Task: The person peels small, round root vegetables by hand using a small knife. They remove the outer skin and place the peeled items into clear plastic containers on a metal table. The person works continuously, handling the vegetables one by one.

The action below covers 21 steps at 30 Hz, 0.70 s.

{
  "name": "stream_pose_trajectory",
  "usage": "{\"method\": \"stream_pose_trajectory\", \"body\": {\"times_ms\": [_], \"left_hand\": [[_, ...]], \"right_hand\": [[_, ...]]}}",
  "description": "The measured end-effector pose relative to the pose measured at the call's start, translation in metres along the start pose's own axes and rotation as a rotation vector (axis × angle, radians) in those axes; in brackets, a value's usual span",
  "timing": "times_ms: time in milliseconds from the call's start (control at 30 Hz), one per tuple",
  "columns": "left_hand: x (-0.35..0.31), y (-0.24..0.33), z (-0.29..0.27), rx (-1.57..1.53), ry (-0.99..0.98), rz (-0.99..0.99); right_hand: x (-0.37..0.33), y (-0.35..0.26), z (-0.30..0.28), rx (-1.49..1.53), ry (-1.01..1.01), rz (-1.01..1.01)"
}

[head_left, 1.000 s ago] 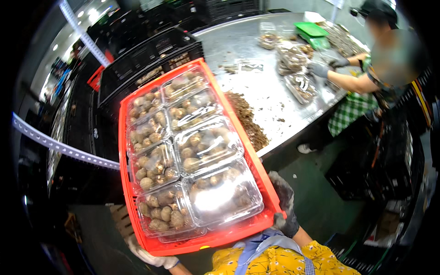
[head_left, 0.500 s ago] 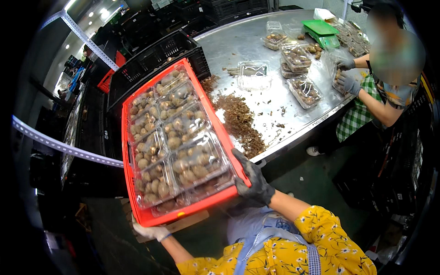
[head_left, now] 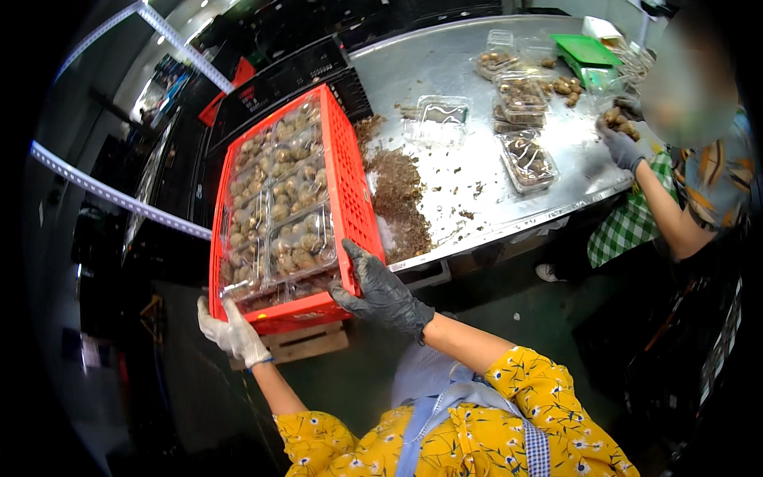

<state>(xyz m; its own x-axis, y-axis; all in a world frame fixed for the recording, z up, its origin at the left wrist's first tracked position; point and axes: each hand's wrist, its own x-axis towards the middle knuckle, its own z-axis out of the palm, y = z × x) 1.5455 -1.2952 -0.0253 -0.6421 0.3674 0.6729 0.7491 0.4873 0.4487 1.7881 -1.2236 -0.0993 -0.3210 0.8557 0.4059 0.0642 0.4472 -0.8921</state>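
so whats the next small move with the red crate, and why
I'd probably steady the red crate before letting go: the left hand and right hand hold its near corners, it's packed with clear boxes, and whatever supports its underside is hidden, so releasing early could be risky.

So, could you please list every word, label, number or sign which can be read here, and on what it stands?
None can be read well enough to quote.
Red crate: pale marks on its near wall, too small to read.
Black crate behind it: pale marks on its side, too small and blurred.
Metal table: marks along its front edge, too small to call letters.
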Motion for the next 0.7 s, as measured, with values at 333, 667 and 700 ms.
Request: {"method": "stream_pose_trajectory", "body": {"times_ms": [333, 667, 700], "left_hand": [[-0.03, 0.009, 0.038, 0.031, 0.021, -0.525], [-0.035, 0.011, 0.047, -0.861, 0.209, -0.772], [-0.033, 0.014, 0.046, -1.031, 0.121, -0.732]], "right_hand": [[0.083, 0.067, -0.018, 0.431, -0.021, 0.298], [0.263, 0.145, -0.002, 0.413, -0.013, 0.335], [0.274, 0.152, -0.002, 0.417, -0.074, 0.335]]}}
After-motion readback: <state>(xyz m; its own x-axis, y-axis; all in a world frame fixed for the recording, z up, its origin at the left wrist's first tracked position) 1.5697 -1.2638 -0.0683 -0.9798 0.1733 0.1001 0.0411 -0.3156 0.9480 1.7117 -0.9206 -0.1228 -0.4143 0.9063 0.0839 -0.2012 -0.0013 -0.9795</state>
